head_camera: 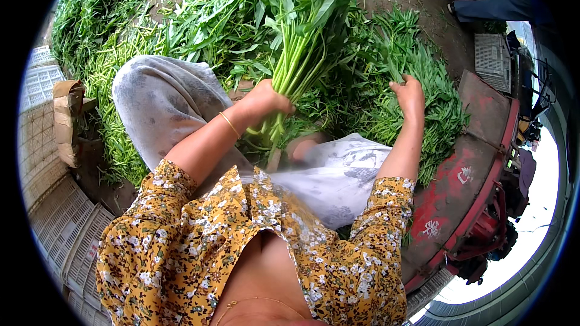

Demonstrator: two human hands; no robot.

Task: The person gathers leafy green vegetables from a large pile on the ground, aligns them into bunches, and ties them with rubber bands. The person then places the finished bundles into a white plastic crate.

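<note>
My left hand (271, 99), with a thin gold bangle at its wrist, is closed round the pale green stems of a bunch of water spinach (297, 54). The leaves fan out above the fist and the cut stem ends hang below it. My right hand (408, 93) is over a pile of leafy greens (408, 59) to the right, its thumb and fingertips touching the leaves; whether they pinch a stem cannot be told. More loose greens (217, 22) lie heaped on the ground in front of my knees.
White plastic crates (68, 222) line the left side, by a worn cardboard piece (68, 122). At right stands a red metal vehicle bed or panel (471, 167), with a grey crate (493, 61) beyond it. A person in dark trousers (491, 7) is at the upper right. Pale cut stems (118, 145) lie beside my left knee.
</note>
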